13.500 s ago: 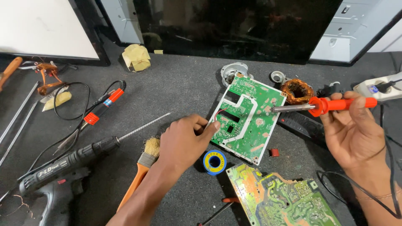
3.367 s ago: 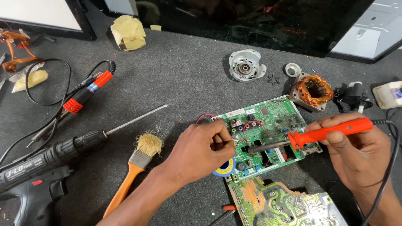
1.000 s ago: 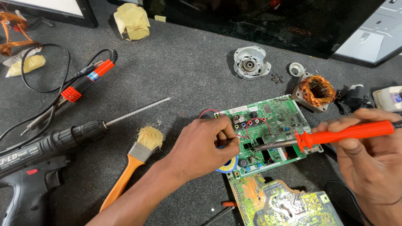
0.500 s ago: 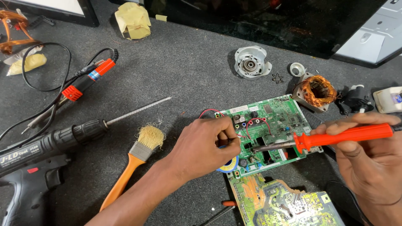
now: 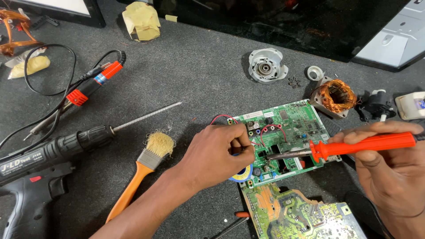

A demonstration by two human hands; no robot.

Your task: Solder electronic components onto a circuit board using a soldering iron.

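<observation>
Open mat above the circuit board (image 5: 283, 137), brush (image 5: 141, 170) and drill (image 5: 42, 161) (both leftward) hemming that side.

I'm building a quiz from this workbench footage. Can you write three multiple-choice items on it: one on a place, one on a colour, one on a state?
1. Where does the paintbrush lie?
A. Left of the left hand
B. On the green circuit board
C. Beside the copper coil

2. What colour is the soldering iron handle?
A. Blue
B. Orange-red
C. Yellow

3. What is the right hand doing?
A. Lying flat on the table
B. Holding the cordless drill
C. Gripping the soldering iron

Answers: 1 A, the brush is on the mat left of that hand. 2 B, the handle shows orange-red. 3 C, fingers wrap the handle.
</observation>
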